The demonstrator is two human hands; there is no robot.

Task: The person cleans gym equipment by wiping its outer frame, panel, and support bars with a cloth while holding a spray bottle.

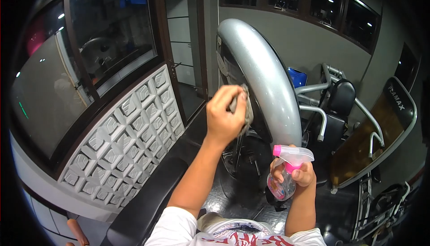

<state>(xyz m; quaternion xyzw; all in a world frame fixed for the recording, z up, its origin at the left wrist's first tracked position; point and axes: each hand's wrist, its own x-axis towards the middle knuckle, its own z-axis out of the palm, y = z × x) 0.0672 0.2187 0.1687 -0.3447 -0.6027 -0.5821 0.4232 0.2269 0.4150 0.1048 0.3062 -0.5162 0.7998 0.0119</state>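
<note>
Grey walls (pixel 304 35) surround a curved silver machine housing (pixel 264 67). Right of the housing stands a black padded backrest (pixel 342 97). Left of the housing, the left hand (pixel 227 114) pinches a greyish cloth (pixel 247 109), contact unclear; before its lower end, the right hand (pixel 302 174) grips a clear spray bottle (pixel 285 189).

Head-worn view, facing forward and down, close above the shirt front (pixel 215 238), wide (corners dark)
</note>
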